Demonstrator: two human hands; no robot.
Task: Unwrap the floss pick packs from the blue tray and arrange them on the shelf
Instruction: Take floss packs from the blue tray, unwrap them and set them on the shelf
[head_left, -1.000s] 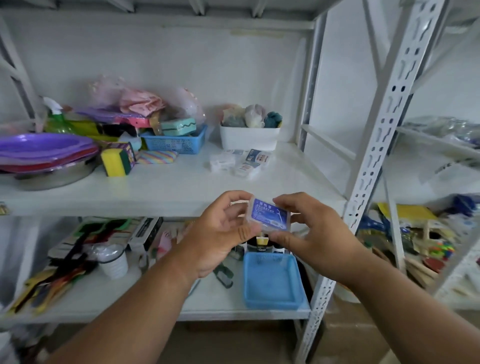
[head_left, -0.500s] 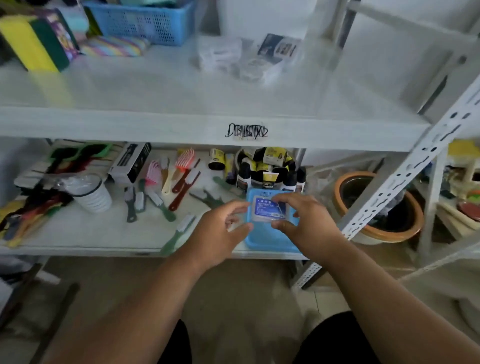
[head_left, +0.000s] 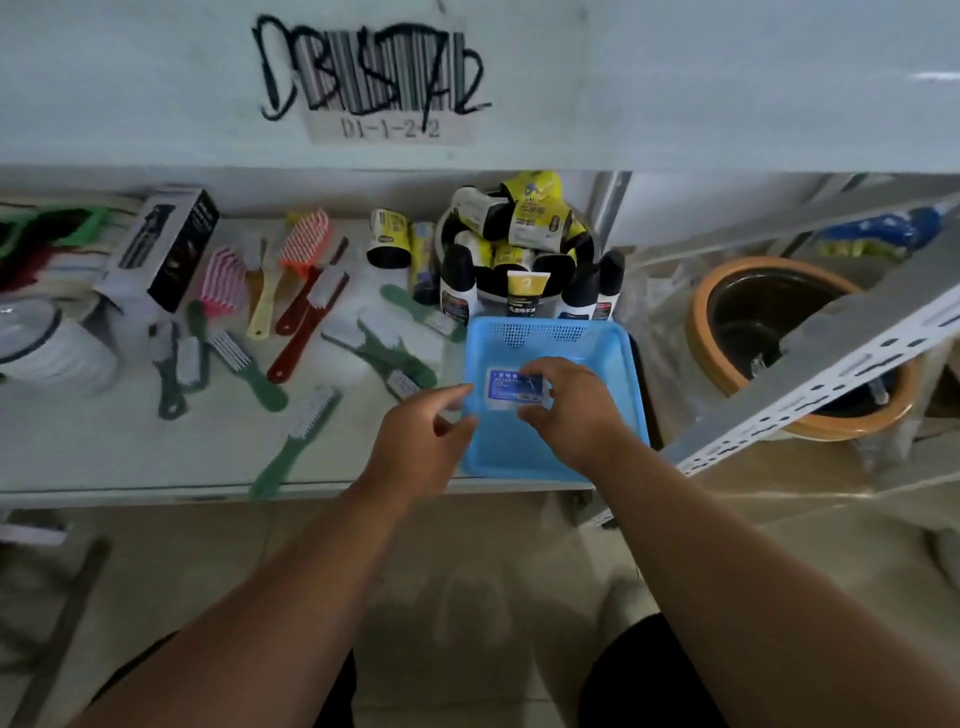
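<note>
A small clear floss pick pack (head_left: 506, 389) with a blue label sits low inside the blue tray (head_left: 550, 338), which rests at the right end of the lower shelf (head_left: 104, 452). My right hand (head_left: 571, 405) pinches the pack from its right side, thumb below and fingers above. Just left of the tray's rim hovers my left hand (head_left: 421, 436), fingers loosely curled and apart, holding nothing. The upper shelf's front edge (head_left: 675, 104), with a scribbled barcode label, fills the top of the view.
Several brushes and combs (head_left: 306, 291) lie scattered over the lower shelf. A bowl of black-and-yellow tubes (head_left: 514, 234) stands behind the tray. A black-and-white box (head_left: 166, 249) and a white cup (head_left: 52, 348) are at left. A brown pot (head_left: 779, 332) sits beyond the slanted shelf post (head_left: 831, 364).
Both hands came down from the upper shelf to the blue tray with the pack. My left hand has let go of it, and the view has moved closer to the lower shelf.
</note>
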